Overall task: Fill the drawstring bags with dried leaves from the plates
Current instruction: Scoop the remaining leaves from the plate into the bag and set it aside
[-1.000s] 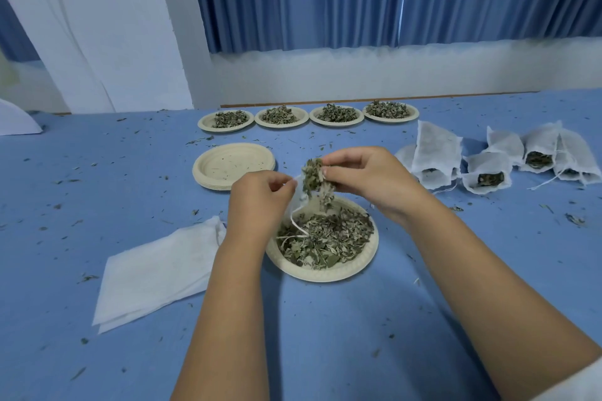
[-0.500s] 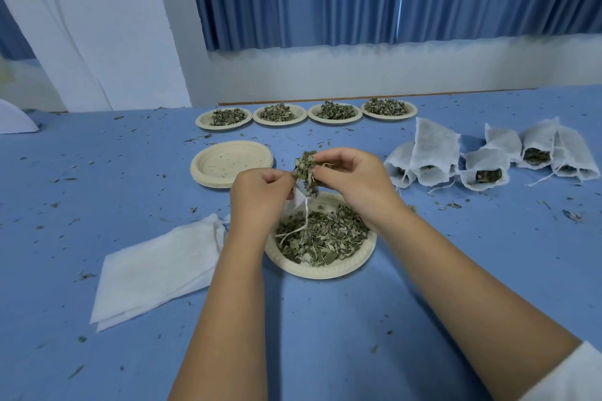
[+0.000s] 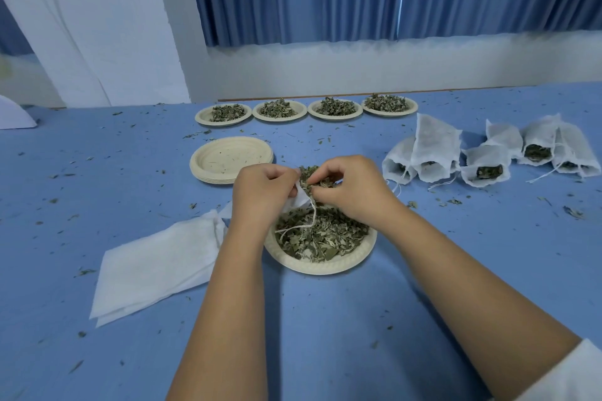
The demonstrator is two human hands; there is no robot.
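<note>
A paper plate heaped with dried leaves sits in the middle of the blue table. Just above its far rim my left hand grips the mouth of a white drawstring bag, whose string hangs down over the leaves. My right hand pinches a clump of dried leaves at the bag's opening. Most of the bag is hidden behind my left hand.
Several plates of leaves line the far edge, with a stack of empty plates in front. Filled bags lie at the right. Flat empty bags lie at the left. Leaf crumbs dot the table.
My right hand has brought its clump of leaves down and left against the mouth of the bag. My left hand has stayed on the bag, above the plate.
</note>
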